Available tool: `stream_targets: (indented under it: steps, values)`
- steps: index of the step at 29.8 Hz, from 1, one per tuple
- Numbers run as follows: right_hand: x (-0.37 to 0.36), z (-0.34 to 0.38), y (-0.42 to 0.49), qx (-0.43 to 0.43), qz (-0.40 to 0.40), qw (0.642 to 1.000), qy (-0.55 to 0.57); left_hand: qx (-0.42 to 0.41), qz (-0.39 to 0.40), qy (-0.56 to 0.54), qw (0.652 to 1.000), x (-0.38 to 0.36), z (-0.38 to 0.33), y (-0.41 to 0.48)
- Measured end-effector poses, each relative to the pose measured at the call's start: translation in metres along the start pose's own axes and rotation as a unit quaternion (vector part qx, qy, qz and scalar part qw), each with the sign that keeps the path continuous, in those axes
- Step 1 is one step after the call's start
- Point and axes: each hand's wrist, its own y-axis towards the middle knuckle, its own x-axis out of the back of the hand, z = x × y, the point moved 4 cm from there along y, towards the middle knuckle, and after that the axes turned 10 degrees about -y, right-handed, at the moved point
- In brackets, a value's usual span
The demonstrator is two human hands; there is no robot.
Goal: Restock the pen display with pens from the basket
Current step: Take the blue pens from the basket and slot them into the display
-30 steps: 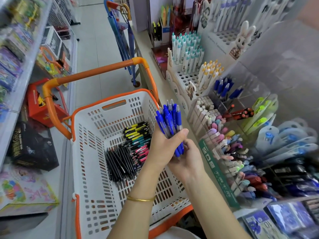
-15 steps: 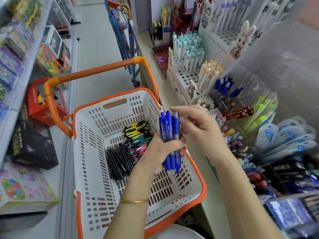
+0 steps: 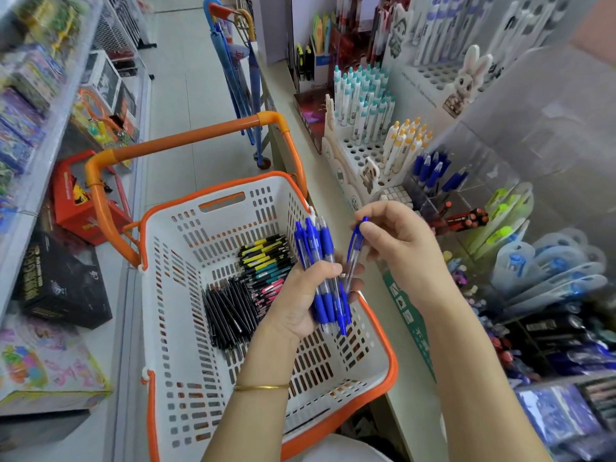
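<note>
Right hand [image 3: 400, 241] now pinching one pen [image 3: 355, 248] free; left hand [image 3: 300, 295] gripping bundle [image 3: 320, 258]; next: aiming into blue-pen compartment [image 3: 436, 190].

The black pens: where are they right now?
In the head view, the black pens lie on the basket floor, beside the coloured pens, left of the left hand.

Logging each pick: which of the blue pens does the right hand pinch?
The rightmost blue pen, leaning apart from the bunch. The right hand pinches its top end, while the left hand grips the others together.
</note>
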Motion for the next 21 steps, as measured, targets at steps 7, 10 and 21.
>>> stream_targets:
  steps: [7, 10, 21]
  values:
    - [0.02, 0.003, -0.007, -0.01, -0.267, 0.963, 0.024, -0.027, -0.115, -0.203, 0.972, 0.016, -0.006, 0.006]
    - [0.017, 0.0, -0.015, -0.015, -0.334, 0.94, 0.064, -0.033, -0.135, -0.237, 0.962, 0.019, -0.004, 0.007]
    - [-0.037, -0.034, -0.027, -0.086, -0.137, 0.986, -0.049, -0.083, -0.104, -0.201, 0.97, 0.007, -0.011, 0.011]
